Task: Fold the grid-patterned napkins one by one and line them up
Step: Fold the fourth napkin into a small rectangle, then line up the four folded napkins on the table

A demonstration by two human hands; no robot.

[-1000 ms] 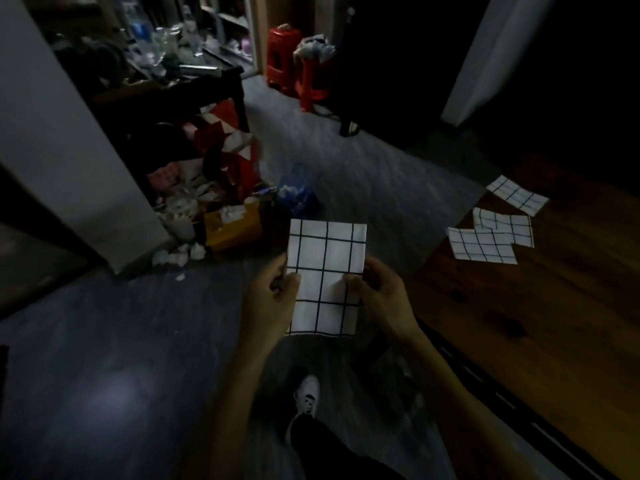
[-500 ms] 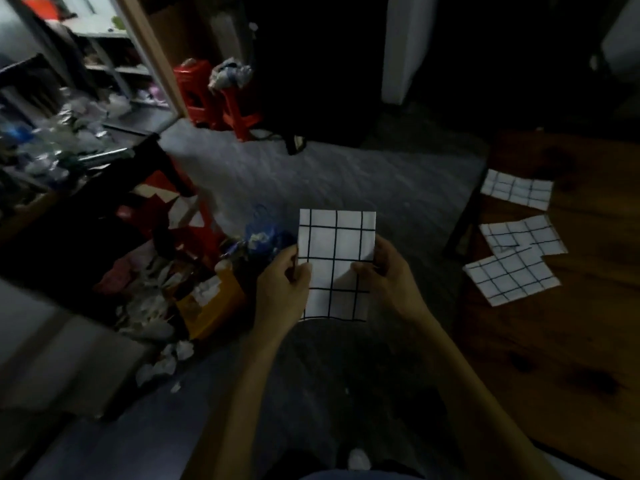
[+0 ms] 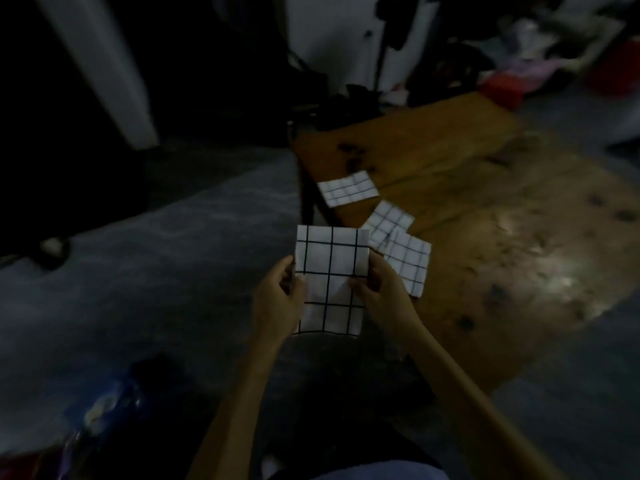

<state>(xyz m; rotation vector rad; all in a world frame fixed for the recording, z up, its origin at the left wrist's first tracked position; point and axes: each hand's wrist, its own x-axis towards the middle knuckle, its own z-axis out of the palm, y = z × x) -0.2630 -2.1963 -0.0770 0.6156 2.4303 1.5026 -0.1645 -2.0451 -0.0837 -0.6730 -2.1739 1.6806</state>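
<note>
I've turned toward the wooden table (image 3: 450, 209); the held napkin (image 3: 329, 271), earlier well left of it, now overlaps its near-left edge beside the folded napkins (image 3: 405, 258).

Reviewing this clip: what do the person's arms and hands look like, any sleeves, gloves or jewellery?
Both forearms are bare up to the bottom edge of the picture, with no sleeves in view. The left hand and right hand wear no gloves. No watch, bracelet or ring shows, though the picture is dim and somewhat blurred, so small items could be missed.
</note>
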